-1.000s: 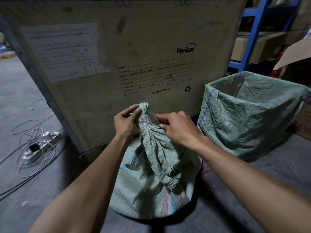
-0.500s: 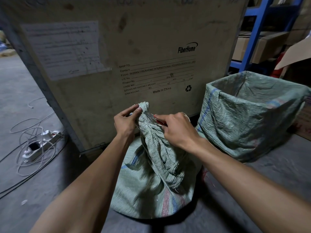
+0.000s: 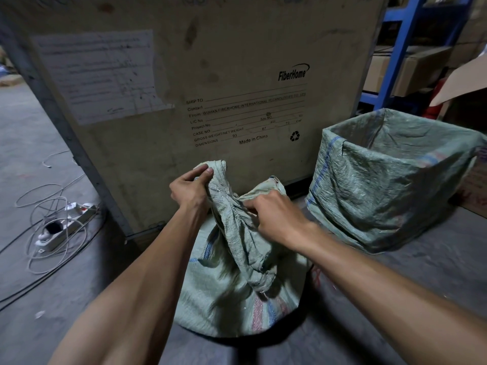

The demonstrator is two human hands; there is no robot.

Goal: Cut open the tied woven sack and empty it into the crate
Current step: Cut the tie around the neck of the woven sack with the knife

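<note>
White power strip (image 3: 63, 224) with coiled cables lying on the floor, far left. Left hand (image 3: 190, 191) pinching the bunched neck of the pale green woven sack (image 3: 237, 280), sitting on the floor centre; right hand (image 3: 276, 216) gripping the neck's right fold. Green sack-lined open crate (image 3: 390, 180) standing right.

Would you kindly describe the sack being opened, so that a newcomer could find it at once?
Start at the big wooden crate printed "FiberHome". On the floor at its foot sits a green woven sack, bulging and bunched at the neck. Unlike the open, box-shaped green sack beside it, both hands grip its gathered top.
</note>
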